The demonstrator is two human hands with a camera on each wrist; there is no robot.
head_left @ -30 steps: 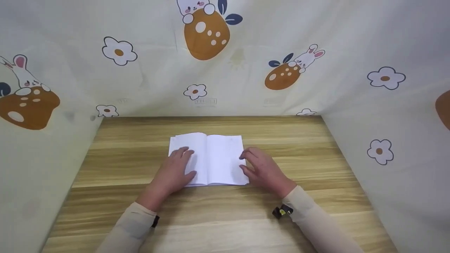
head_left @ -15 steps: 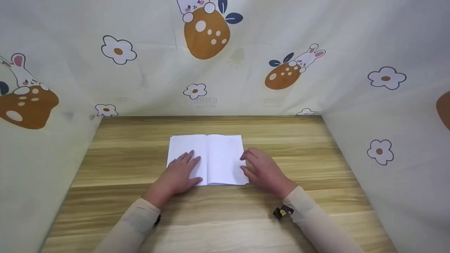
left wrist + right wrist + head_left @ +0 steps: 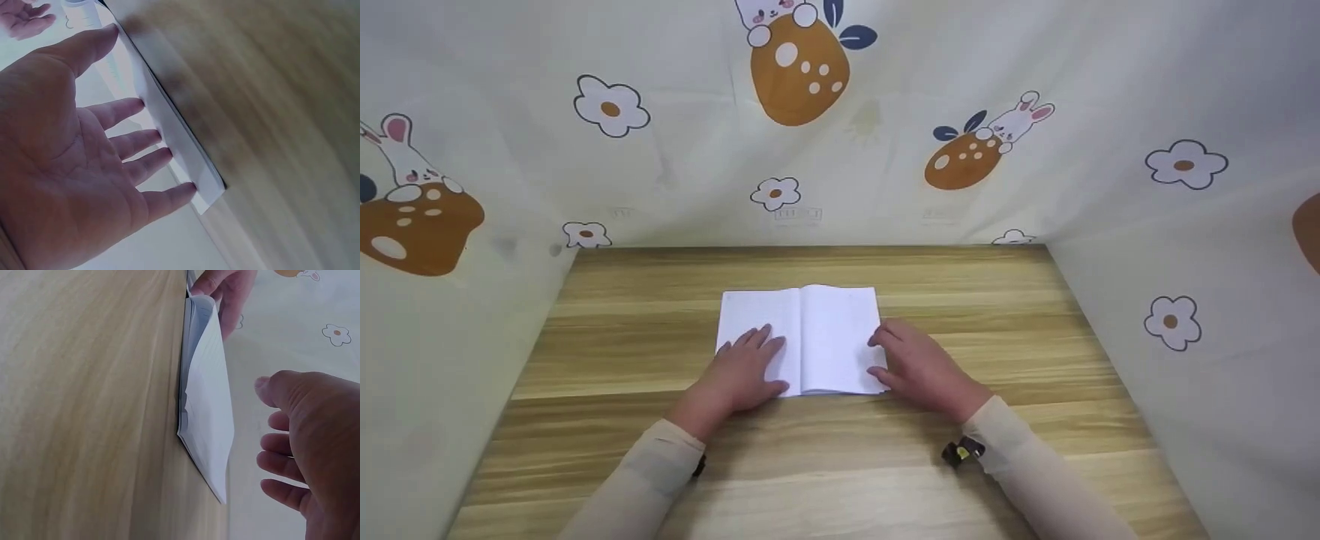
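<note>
A notebook (image 3: 840,337) with white pages lies spread on the wooden table, its spine line running away from me. My left hand (image 3: 739,375) rests on the left page with fingers spread; in the left wrist view those fingertips (image 3: 188,190) touch the paper. Over the outer edge of the right page is my right hand (image 3: 922,367), fingers slightly bent. The right wrist view shows a gap between this hand (image 3: 315,439) and the notebook (image 3: 211,394), nothing between thumb and fingers. There the right-hand pages bulge up from the stack near the spine.
The wooden table (image 3: 840,465) runs up to a pale cloth wall (image 3: 870,172) printed with flowers and rabbits, at the back and both sides. A black wrist strap piece (image 3: 962,451) sits at the right sleeve.
My left hand has slid right and flattened onto the left page, which lies lower than before. The right hand has shifted slightly, staying by the right page's edge.
</note>
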